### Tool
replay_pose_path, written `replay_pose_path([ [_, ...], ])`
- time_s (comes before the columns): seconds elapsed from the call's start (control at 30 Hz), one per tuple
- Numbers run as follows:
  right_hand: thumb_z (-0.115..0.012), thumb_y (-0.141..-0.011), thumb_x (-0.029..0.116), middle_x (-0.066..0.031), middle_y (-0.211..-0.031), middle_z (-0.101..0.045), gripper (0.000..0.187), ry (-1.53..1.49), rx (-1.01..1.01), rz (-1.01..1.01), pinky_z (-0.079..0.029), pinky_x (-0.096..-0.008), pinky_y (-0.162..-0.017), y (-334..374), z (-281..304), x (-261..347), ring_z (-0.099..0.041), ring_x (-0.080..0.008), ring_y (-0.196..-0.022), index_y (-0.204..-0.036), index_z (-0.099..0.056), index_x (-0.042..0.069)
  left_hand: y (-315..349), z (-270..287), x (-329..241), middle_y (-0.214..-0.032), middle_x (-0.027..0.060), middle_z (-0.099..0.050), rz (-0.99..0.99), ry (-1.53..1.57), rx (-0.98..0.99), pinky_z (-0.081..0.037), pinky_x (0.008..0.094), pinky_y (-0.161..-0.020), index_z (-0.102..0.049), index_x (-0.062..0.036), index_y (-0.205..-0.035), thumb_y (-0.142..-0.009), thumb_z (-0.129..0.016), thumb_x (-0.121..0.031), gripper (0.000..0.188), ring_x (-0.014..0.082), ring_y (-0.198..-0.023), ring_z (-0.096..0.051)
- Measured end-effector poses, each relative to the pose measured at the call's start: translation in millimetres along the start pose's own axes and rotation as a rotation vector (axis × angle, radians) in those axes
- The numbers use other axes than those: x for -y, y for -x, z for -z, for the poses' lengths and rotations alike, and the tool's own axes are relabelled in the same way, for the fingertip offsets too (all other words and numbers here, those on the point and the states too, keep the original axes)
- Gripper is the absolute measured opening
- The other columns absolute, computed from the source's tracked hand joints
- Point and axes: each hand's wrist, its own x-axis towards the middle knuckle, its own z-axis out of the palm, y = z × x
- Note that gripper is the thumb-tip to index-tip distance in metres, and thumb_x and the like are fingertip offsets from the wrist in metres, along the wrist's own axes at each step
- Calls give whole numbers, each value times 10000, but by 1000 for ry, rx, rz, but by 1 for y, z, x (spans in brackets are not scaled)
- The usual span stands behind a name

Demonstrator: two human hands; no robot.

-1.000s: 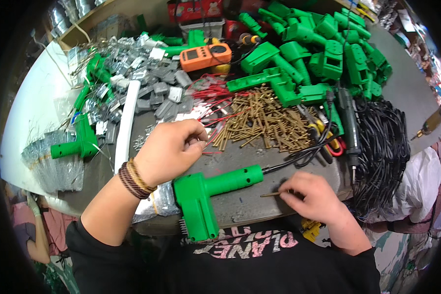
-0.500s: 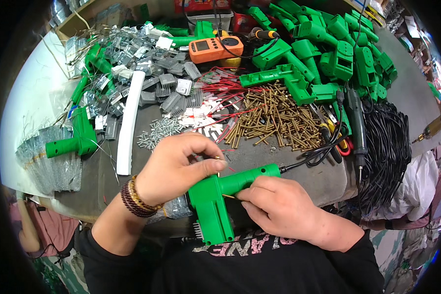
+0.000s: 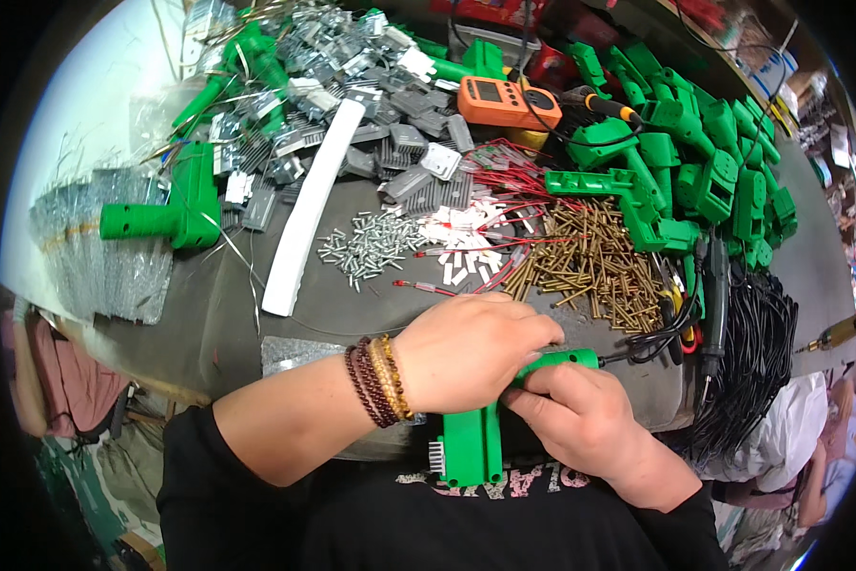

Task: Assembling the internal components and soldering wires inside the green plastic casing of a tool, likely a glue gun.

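Observation:
Close to my body is a green plastic pistol-shaped tool housing (image 3: 471,447), with a grey finned metal block (image 3: 436,457) poking out of its left side. A black cord runs from the end of its handle. My left hand (image 3: 475,347) lies across the top of the housing, fingers bent down toward the handle; the fingertips and whatever they pinch are hidden. Curled against the handle from the right, my right hand (image 3: 580,423) is closed on it. Beyond my hands lies a heap of long brass-coloured screws (image 3: 599,266), beside small silver screws (image 3: 371,243).
Green housings (image 3: 704,162) are piled at the far right, finned grey blocks (image 3: 409,138) at the far left. An orange meter (image 3: 509,103) stands at the back. A white strip (image 3: 314,209), a dark electric screwdriver (image 3: 715,309) and bundled black cords (image 3: 756,362) lie around.
My left hand has moved right over the housing, covering its upper part; the brass screws seen at both hands are now hidden. The view has turned, shifting the table items.

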Motion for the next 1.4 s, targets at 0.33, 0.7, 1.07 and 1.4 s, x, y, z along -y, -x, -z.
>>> replay_pose_path([
  [0.33,-836,-747,76,-114,-873,-719,190,-28,-300,83,-546,-332,-580,-30,37,-23,-711,-259,-745,-870,-693,59,4,6,0,-910,100,-660,48,-94,51,-524,411,-813,-672,-80,-1018,-840,-684,-116,181,318,-907,-650],
  [0.7,-718,-859,138,-103,-903,-698,116,-224,109,-200,-530,-390,-710,-110,20,-75,-676,-264,-855,-934,-716,50,52,64,19,-870,82,-669,169,-499,-47,-534,413,-741,-715,-68,-862,-801,-727,-136,92,293,-817,-659],
  [1.07,-697,-792,186,-69,-906,-704,106,269,318,77,-564,-409,-791,-172,-51,-88,-696,-273,-919,-867,-752,134,37,52,29,-867,78,-652,263,-518,156,-518,452,-775,-664,-107,-836,-785,-761,-202,145,305,-894,-662],
  [1.4,-671,-762,55,-135,-939,-649,166,274,185,136,-567,-412,-811,-152,-51,-89,-677,-328,-934,-921,-644,17,47,73,40,-797,127,-656,577,-134,-56,-500,358,-693,-627,-12,-886,-850,-688,-55,83,263,-756,-654],
])
